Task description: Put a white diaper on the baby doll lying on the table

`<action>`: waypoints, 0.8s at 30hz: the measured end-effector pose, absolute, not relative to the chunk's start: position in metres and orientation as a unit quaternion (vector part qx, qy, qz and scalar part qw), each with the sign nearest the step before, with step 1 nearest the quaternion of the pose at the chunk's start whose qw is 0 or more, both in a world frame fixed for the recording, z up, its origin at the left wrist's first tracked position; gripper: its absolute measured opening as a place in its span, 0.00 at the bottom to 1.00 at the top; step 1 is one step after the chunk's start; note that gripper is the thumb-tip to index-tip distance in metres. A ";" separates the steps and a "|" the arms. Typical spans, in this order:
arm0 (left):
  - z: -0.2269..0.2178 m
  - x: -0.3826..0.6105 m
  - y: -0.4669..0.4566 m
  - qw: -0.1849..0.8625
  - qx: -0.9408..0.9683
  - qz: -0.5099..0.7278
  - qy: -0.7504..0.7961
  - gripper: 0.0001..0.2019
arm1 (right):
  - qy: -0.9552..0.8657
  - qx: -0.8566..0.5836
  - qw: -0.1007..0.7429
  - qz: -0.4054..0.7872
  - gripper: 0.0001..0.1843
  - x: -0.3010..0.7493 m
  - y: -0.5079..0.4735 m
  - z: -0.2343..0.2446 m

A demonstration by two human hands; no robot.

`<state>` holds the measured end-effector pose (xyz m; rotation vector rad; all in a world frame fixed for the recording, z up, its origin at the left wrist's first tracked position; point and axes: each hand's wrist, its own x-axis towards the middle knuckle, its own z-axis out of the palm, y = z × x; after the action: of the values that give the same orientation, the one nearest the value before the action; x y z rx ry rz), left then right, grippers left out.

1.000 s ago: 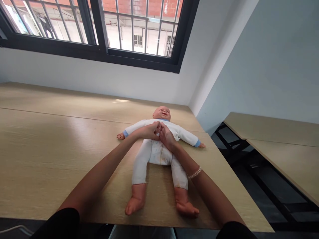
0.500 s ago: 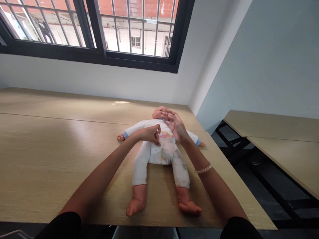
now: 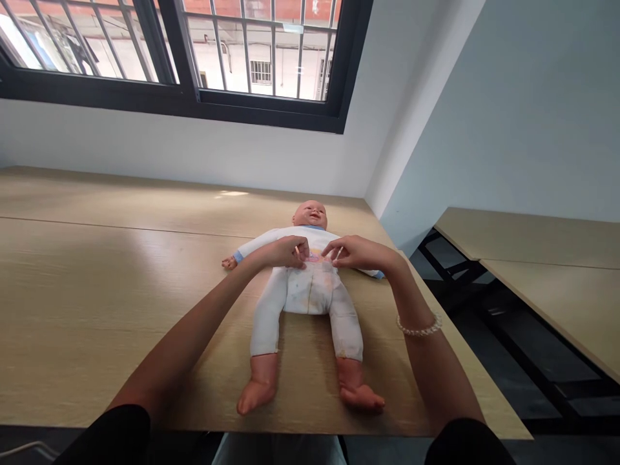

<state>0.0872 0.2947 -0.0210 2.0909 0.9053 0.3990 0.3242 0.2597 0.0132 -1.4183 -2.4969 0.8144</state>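
Observation:
A baby doll (image 3: 306,298) in a white romper with blue cuffs lies on its back on the wooden table (image 3: 97,290), head toward the window, bare feet toward me. My left hand (image 3: 287,252) rests on the doll's chest with its fingers pinched on the romper's fabric. My right hand (image 3: 349,252), a bead bracelet on its wrist, pinches the same fabric a little to the right. A small pink print shows on the chest between the two hands.
The table's right edge runs just past the doll's arm, with a gap and dark floor beyond. Another wooden table (image 3: 542,258) stands to the right. A barred window (image 3: 194,58) is set in the white wall behind.
My right hand dropped from near the doll's face to its chest. Both hands, earlier close together at the chest's middle, are now apart and pinching the fabric.

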 end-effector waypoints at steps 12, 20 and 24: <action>-0.020 0.083 0.300 0.412 0.828 0.114 0.362 0.15 | -0.865 -0.393 0.126 0.286 0.05 0.319 0.272 -0.002; -0.025 0.084 0.301 0.442 0.806 0.133 0.370 0.17 | -0.864 -0.345 0.116 0.348 0.10 0.328 0.274 0.003; -0.025 0.081 0.301 0.452 0.806 0.130 0.359 0.19 | -0.851 -0.323 0.121 0.397 0.15 0.331 0.278 -0.003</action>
<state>0.0812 0.3009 -0.0248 1.9913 0.8876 0.3222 0.3311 0.2781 -0.0028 -0.9434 -2.4836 1.1585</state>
